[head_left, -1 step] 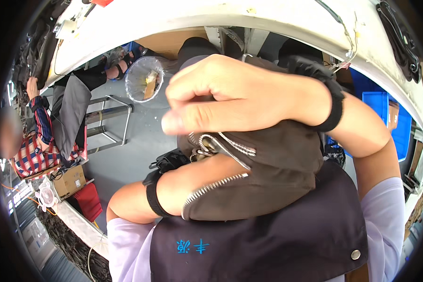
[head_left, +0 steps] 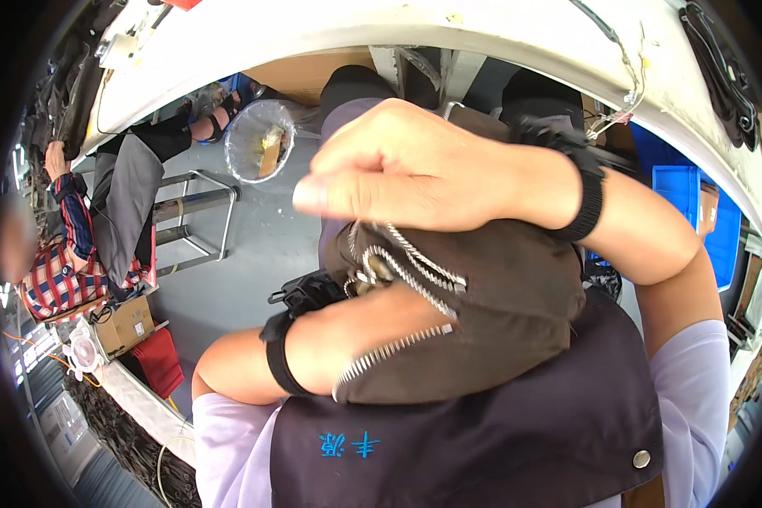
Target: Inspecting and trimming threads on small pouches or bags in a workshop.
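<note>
Our left hand [head_left: 372, 326] is buried inside the dark brown fabric pouch [head_left: 483, 313], fingers hidden, can't tell grip. Coarse metal zipper teeth [head_left: 415, 262] curl along its edge. Right hand [head_left: 406, 169] clenched over the pouch top. Beyond: round clear plastic-lined bin [head_left: 258, 140].

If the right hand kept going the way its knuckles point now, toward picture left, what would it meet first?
Nothing close, it seems: the right hand lies across the brown zippered bag, fist toward picture left. In that line only the grey floor and a clear plastic-lined bin show, apparently far below; depth is unclear.
</note>
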Motion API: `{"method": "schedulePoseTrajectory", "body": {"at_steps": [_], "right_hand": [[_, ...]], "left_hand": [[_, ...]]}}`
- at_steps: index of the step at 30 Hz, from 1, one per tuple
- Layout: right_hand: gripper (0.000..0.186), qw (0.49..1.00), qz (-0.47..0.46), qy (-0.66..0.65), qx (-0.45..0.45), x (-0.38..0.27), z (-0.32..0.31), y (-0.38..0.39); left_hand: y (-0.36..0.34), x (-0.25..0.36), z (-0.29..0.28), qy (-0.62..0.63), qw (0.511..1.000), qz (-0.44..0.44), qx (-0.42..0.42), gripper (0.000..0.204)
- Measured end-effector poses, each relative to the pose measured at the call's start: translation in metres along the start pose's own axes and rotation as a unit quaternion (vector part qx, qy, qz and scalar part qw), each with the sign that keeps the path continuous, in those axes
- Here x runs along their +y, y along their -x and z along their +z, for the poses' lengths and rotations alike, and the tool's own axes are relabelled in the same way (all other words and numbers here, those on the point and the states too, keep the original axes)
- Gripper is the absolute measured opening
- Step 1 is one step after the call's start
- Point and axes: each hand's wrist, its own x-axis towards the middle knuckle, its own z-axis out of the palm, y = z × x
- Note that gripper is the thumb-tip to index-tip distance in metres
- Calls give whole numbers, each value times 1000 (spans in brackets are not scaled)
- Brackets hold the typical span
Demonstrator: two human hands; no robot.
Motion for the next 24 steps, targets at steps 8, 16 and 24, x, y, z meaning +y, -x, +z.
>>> {"method": "schedulePoseTrajectory", "body": {"at_steps": [8,16,24], "right_hand": [[56,992,-22,-69,108,0,0,13],[68,984,69,-163,-1,18,21,16],[67,982,55,-177,17,24,33,9]], "left_hand": [[-7,13,-24,217,960,-171,-29,39],[-19,-12,-20,471,863,-182,15,39],[-7,0,-24,181,956,-228,-48,41]]}}
